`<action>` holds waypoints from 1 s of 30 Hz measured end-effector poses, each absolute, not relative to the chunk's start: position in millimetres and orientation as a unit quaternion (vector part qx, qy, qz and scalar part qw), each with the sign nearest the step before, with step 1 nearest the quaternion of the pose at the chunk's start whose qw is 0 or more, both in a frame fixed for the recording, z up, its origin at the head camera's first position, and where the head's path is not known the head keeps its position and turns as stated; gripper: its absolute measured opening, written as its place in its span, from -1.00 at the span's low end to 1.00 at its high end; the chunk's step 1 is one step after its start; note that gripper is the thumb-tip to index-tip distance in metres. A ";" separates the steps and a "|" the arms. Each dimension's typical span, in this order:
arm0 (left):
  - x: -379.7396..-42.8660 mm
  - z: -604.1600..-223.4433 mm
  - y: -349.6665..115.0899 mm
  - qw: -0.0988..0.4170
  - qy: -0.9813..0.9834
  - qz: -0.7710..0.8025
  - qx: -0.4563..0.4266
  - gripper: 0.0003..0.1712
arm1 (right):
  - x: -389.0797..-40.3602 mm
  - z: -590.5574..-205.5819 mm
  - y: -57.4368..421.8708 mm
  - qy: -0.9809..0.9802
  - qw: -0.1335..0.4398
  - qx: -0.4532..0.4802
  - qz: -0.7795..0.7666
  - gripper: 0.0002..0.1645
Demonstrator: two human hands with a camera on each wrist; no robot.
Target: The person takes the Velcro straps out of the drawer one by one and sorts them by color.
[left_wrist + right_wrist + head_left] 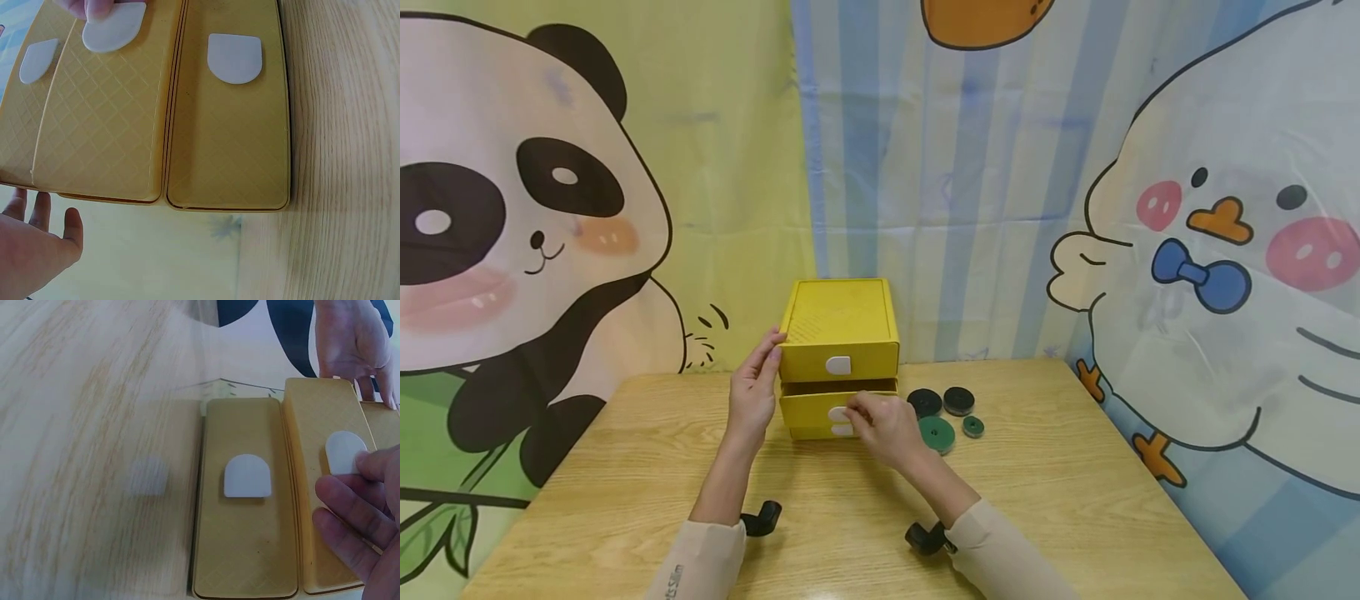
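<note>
A yellow box of three stacked drawers [842, 312] stands on the table, each front bearing a white tab. The middle drawer [805, 410] is pulled partly out, leaving a dark gap above it. Its white tab [345, 452] is pinched between the thumb and fingers of my right hand [887, 429]. My left hand [756, 392] touches the box's left side near the top drawer [805, 364], fingers extended. The bottom drawer [225, 144] is pushed in. What the middle drawer contains is hidden.
Right of the box lie two black discs [958, 401], a larger green disc [936, 434] and a small green one [973, 427] on the wooden table [1045, 500]. A cartoon-printed curtain [925, 167] hangs behind. Black fittings [763, 518] stick out at both wrists.
</note>
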State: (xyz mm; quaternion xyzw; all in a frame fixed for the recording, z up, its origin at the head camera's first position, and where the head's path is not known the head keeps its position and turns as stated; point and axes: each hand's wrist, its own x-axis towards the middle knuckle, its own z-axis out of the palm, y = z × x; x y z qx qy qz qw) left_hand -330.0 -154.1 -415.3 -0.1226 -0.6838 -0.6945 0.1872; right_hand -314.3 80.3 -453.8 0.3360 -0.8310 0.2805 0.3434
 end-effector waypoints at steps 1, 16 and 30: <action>-330.0 -415.2 -154.1 0.187 -0.683 -0.695 -0.123 -0.51 | -314.9 -454.2 79.8 -0.831 0.345 0.333 0.280 -0.92; -331.1 -415.3 -154.9 0.187 -0.677 -0.700 -0.129 -0.50 | -324.9 -452.9 75.3 -0.855 0.307 0.291 0.301 -0.92; -332.7 -416.3 -155.0 0.184 -0.680 -0.699 -0.122 -0.52 | -335.4 -451.7 72.6 -0.866 0.288 0.256 0.319 -0.89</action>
